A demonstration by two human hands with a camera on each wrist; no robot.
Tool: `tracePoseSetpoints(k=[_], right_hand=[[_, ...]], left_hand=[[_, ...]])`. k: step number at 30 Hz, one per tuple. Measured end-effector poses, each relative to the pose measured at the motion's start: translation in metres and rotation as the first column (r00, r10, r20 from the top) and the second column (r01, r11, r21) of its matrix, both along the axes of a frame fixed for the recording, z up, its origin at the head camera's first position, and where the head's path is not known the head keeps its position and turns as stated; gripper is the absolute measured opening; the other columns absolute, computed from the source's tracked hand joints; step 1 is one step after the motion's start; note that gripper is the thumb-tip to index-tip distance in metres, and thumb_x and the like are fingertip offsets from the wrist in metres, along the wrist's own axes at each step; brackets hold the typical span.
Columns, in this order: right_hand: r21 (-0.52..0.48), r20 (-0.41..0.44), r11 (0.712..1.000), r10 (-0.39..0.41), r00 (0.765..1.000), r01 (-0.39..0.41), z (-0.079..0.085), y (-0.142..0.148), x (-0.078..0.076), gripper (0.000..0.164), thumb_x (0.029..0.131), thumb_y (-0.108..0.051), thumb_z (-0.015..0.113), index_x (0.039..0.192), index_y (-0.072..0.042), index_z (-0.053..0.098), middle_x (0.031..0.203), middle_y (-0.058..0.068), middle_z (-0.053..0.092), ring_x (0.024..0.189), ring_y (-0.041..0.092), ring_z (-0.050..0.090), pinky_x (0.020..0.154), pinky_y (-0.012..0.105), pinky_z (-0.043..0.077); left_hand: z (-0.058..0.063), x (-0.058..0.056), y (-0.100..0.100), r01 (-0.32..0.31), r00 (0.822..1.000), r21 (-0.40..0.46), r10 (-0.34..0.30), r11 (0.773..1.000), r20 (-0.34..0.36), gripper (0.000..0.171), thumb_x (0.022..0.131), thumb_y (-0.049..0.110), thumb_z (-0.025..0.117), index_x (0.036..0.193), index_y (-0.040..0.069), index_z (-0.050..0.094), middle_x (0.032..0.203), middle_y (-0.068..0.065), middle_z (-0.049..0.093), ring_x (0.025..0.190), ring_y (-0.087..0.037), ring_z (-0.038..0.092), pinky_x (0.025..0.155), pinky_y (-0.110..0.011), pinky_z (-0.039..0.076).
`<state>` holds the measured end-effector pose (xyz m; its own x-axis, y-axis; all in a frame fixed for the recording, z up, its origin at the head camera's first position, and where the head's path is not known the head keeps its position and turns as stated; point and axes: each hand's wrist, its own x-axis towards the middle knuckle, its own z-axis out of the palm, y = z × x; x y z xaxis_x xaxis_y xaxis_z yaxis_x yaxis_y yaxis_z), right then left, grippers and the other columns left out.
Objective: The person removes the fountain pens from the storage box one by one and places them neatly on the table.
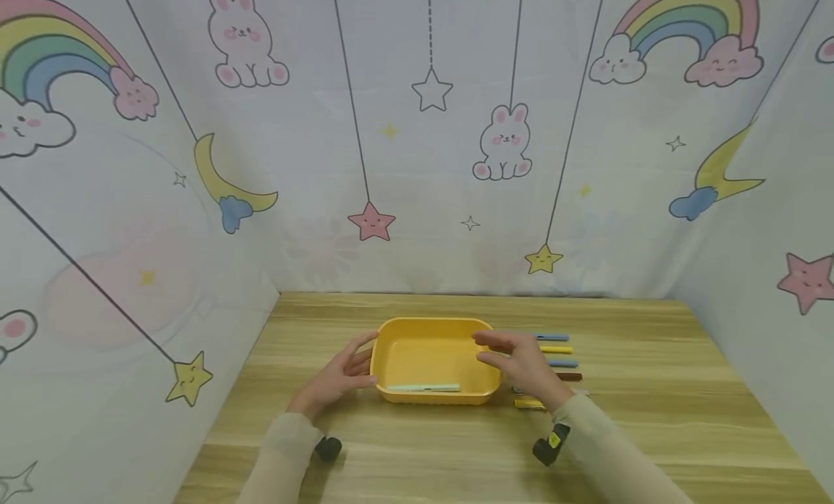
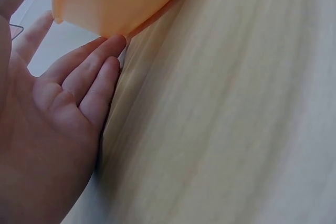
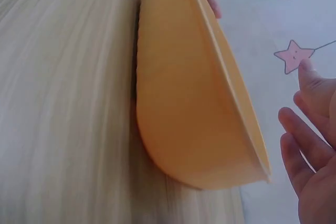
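Observation:
A yellow plastic tray (image 1: pixel 436 398) sits on the wooden table with a pale green pen (image 1: pixel 423 388) lying along its near side. At the tray's left end, my left hand (image 1: pixel 335 379) touches the wall with extended fingers. The left wrist view shows the fingertips (image 2: pixel 116 43) against the tray's lower edge (image 2: pixel 123 9). My right hand (image 1: pixel 521 363) hovers at the tray's right rim, thumb and fingers apart with nothing between them. In the right wrist view, that hand (image 3: pixel 315 140) stands apart from the tray wall (image 3: pixel 184 87).
Several pens lie in a column right of the tray, partly under my right hand: a blue pen (image 1: pixel 554 337), a yellow pen (image 1: pixel 558 350), a brown pen (image 1: pixel 571 376) and others. A printed cloth (image 1: pixel 417 164) walls the wooden table (image 1: pixel 417 453) at the back and sides.

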<state>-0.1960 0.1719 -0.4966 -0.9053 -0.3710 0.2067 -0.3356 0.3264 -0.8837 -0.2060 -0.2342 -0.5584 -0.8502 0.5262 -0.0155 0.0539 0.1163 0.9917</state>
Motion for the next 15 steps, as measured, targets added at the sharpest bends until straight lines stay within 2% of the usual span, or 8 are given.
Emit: tracePoseSetpoints(k=[6, 15], right_hand=[[0.031, 0.074, 0.998, 0.057, 0.996, -0.059, 0.004, -0.02, -0.011, 0.046, 0.099, -0.016, 0.076, 0.141, -0.004, 0.066, 0.14, 0.012, 0.068, 0.127, 0.034, 0.066, 0.108, 0.047, 0.052], [0.126, 0.064, 0.969, 0.207, 0.976, -0.214, -0.001, -0.044, -0.022, 0.047, 0.1, -0.012, 0.073, 0.144, 0.0, 0.062, 0.14, 0.017, 0.067, 0.124, 0.036, 0.067, 0.101, 0.05, 0.057]], left_hand=[[0.002, 0.0, 0.001, -0.002, 1.0, 0.014, 0.002, 1.0, -0.004, 0.089, 0.098, 0.008, 0.075, 0.168, 0.022, 0.022, 0.169, -0.022, 0.03, 0.154, -0.041, 0.034, 0.121, -0.049, 0.037], [0.003, 0.002, 0.002, -0.013, 1.0, 0.0, 0.013, 1.0, 0.01, 0.089, 0.098, 0.009, 0.075, 0.168, 0.025, 0.022, 0.169, -0.02, 0.031, 0.155, -0.039, 0.032, 0.123, -0.055, 0.032]])
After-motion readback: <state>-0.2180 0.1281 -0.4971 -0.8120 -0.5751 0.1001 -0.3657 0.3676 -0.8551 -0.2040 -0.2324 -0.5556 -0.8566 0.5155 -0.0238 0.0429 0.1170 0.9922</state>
